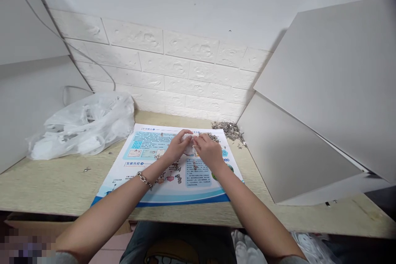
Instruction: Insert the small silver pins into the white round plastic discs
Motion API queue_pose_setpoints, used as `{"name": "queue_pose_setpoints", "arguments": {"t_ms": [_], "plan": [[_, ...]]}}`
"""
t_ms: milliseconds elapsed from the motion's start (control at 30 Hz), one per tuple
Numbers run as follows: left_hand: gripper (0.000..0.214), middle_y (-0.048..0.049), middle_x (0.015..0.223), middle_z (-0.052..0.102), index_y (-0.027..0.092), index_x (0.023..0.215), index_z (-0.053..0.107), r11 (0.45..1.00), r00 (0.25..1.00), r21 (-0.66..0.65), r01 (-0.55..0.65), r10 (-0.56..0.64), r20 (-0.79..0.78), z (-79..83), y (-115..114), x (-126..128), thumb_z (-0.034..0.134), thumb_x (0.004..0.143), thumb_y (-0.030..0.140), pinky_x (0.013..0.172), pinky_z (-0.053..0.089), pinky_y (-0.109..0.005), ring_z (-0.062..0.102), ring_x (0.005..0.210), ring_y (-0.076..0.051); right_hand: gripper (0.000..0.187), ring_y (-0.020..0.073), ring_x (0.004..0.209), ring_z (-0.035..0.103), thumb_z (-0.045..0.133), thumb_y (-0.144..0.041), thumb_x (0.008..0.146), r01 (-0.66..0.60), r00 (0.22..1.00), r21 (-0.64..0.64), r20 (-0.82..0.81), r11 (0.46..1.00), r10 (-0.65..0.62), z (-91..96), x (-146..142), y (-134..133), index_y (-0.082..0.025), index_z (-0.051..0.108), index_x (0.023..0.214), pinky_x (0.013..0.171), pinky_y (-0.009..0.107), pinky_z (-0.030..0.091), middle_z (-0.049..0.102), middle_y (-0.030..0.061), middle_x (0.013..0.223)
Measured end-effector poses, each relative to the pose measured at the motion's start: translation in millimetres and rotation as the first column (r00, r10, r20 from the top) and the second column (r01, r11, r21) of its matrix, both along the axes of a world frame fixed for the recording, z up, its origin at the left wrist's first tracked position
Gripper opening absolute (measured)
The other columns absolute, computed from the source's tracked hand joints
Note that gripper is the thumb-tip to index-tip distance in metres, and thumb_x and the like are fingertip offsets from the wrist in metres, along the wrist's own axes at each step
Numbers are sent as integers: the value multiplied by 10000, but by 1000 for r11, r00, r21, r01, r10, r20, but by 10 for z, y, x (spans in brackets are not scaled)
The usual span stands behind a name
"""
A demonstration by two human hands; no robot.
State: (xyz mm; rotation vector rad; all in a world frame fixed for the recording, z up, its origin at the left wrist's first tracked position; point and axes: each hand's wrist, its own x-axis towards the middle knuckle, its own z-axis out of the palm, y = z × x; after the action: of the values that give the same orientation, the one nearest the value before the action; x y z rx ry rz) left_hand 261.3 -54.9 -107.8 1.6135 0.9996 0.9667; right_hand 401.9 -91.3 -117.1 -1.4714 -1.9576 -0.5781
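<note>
Together, left hand (177,147), right hand (209,152), grips curled around something (188,142) too small to tell, over blue-printed poster (173,194) reading 发展历程

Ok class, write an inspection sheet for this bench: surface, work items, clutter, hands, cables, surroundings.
surface: pale desk under a printed blue-and-white sheet.
job's things: small metal parts scattered on the sheet; a heap beyond its far corner.
clutter: crumpled white plastic bag at left.
grippers: left hand, with chain bracelet, and right hand meet over a small white item.
cables: one thin cable along the wall.
surroundings: white brick-pattern wall; grey panels at right.
</note>
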Motion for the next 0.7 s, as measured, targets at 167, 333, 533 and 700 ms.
{"name": "queue_pose_setpoints", "arguments": {"t_ms": [167, 333, 533, 700], "plan": [[312, 15, 633, 513, 183, 993, 488, 997, 996, -67, 39, -33, 84, 109, -68, 2, 465, 802, 429, 448, 389, -206, 473, 483, -108, 215, 68, 656, 504, 407, -248, 876, -80, 992, 69, -96, 994, 86, -36, 12, 34, -161, 603, 861, 517, 180, 313, 575, 41, 847], [310, -3, 683, 541, 180, 978, 497, 998, 995, -32, 51, -48, 87, 110, -62, 0, 458, 806, 434, 463, 407, -206, 502, 522, -116, 233, 74, 648, 503, 405, -274, 878, -82, 986, 45, -144, 996, 87, -68, 41, 56, -167, 607, 835, 521, 182, 316, 572, 38, 818], [268, 11, 629, 527, 188, 979, 500, 998, 1000, -70, 1, 0, 27, 60, -25, 1, 460, 807, 390, 426, 397, -197, 488, 476, -108, 309, 90, 546, 463, 356, -337, 894, -34, 999, -106, 13, 994, 36, -9, 9, 20, -181, 622, 877, 456, 227, 229, 569, 42, 781], [203, -29, 699, 559, 185, 930, 508, 970, 998, -234, -58, 62, 6, 122, -42, 14, 457, 800, 333, 408, 447, -228, 540, 546, -147, 378, 117, 650, 514, 303, -370, 906, -184, 943, -252, -316, 950, 99, 88, -20, 15, -167, 621, 915, 513, 219, 319, 568, 66, 845]]}}
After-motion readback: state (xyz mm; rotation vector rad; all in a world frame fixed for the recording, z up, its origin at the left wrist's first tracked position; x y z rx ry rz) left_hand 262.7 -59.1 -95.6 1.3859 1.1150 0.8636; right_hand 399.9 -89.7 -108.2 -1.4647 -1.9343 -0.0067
